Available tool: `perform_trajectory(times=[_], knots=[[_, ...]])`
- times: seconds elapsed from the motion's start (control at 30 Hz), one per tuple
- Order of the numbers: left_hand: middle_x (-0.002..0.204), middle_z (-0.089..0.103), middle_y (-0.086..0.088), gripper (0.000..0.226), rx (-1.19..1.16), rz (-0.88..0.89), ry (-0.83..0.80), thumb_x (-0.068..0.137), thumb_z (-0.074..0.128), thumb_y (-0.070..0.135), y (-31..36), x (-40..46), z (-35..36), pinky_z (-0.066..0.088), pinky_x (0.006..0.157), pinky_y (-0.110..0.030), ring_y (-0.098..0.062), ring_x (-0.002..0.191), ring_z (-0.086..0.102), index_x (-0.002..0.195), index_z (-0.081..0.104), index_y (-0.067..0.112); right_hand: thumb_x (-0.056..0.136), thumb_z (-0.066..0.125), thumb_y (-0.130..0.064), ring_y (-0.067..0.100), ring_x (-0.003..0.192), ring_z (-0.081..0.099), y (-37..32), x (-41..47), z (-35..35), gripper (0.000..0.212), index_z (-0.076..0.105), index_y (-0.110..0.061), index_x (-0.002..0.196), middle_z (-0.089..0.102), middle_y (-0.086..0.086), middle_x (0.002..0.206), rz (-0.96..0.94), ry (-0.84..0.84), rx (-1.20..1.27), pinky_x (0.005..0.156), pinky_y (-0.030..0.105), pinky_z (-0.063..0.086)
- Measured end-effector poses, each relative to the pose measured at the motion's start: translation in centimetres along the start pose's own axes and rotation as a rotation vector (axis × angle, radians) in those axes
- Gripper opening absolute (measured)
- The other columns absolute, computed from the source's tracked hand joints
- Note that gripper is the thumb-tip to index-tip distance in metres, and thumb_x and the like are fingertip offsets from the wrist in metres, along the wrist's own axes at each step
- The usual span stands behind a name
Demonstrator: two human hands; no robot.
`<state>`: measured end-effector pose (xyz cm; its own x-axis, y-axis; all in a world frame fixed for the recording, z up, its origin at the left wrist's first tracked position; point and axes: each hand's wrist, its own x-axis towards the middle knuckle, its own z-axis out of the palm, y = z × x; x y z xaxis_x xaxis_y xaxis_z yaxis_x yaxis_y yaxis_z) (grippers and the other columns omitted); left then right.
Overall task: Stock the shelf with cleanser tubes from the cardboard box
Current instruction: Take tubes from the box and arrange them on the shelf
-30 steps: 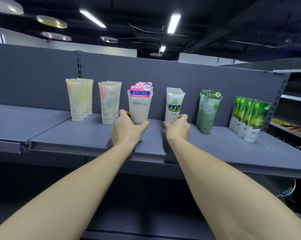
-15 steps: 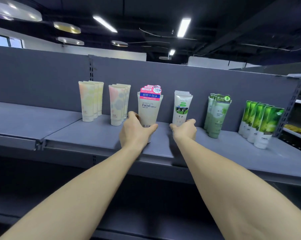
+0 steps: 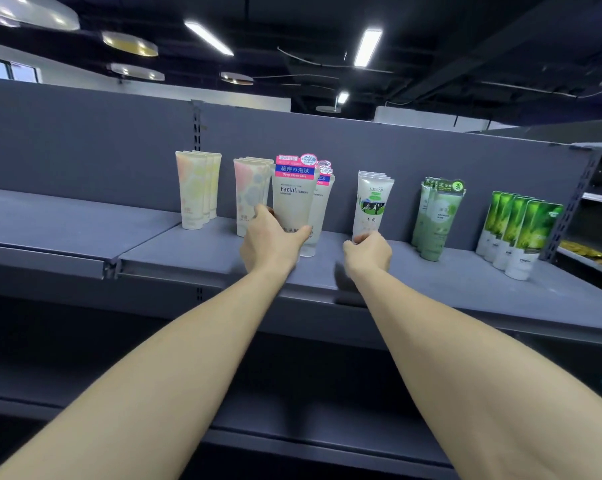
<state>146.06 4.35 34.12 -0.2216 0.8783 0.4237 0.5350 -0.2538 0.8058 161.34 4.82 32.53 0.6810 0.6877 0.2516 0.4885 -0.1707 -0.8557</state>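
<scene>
The grey shelf carries rows of upright cleanser tubes. My left hand grips the lower part of the front beige "Facial cleanser" tube, which has a pink and blue header. This tube stands left of and in front of the matching tubes behind it. My right hand has its fingers curled round the foot of the front white tube with a green picture. The hand hides that tube's cap. The cardboard box is out of view.
Pastel yellow tubes and pastel pink tubes stand to the left. Dark green tubes and bright green tubes stand to the right. A lower shelf runs beneath my arms. Another shelf unit stands far right.
My left hand has drawn the front Facial cleanser tube left and forward, off the row behind it. My right hand has slid down to the white tube's foot and curled its fingers.
</scene>
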Motion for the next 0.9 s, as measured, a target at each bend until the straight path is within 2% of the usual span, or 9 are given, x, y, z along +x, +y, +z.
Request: perform_trajectory(times=[0.17, 0.33, 0.6, 0.9], knots=[[0.105, 0.062, 0.003, 0.055, -0.012, 0.006, -0.053, 0.075, 0.076, 0.047, 0.3, -0.5, 1.0, 0.038, 0.066, -0.030, -0.020, 0.083, 0.054, 0.108, 0.045, 0.016, 0.093, 0.054, -0.018, 0.021, 0.087, 0.049, -0.7, -0.6, 0.0, 0.021, 0.060, -0.016, 0.113, 0.063, 0.005, 0.113, -0.014, -0.008, -0.038, 0.071, 0.026, 0.037], [0.108, 0.064, 0.001, 0.056, -0.018, 0.017, -0.091, 0.074, 0.077, 0.047, 0.2, -0.4, 2.6, 0.038, 0.064, -0.030, -0.023, 0.093, 0.062, 0.108, 0.046, 0.015, 0.094, 0.054, -0.020, 0.021, 0.086, 0.050, -0.9, -0.6, -0.1, 0.020, 0.060, -0.016, 0.113, 0.063, 0.006, 0.112, -0.029, 0.009, -0.046, 0.070, 0.027, 0.037], [0.110, 0.063, -0.002, 0.057, -0.005, 0.010, -0.094, 0.075, 0.078, 0.044, 0.0, 0.6, 3.4, 0.038, 0.064, -0.031, -0.025, 0.096, 0.062, 0.108, 0.044, 0.013, 0.094, 0.052, -0.019, 0.020, 0.086, 0.051, -0.3, 0.6, -0.5, 0.019, 0.060, -0.015, 0.111, 0.064, 0.005, 0.113, -0.032, 0.020, -0.098, 0.067, 0.027, 0.037], [0.111, 0.062, -0.004, 0.061, -0.006, 0.018, -0.096, 0.073, 0.080, 0.046, -0.1, 0.7, 3.8, 0.041, 0.065, -0.033, -0.027, 0.099, 0.062, 0.108, 0.043, 0.013, 0.094, 0.053, -0.020, 0.021, 0.089, 0.052, 0.2, 0.5, 0.0, 0.017, 0.060, -0.016, 0.109, 0.063, 0.005, 0.113, -0.037, 0.020, -0.085, 0.072, 0.028, 0.039]])
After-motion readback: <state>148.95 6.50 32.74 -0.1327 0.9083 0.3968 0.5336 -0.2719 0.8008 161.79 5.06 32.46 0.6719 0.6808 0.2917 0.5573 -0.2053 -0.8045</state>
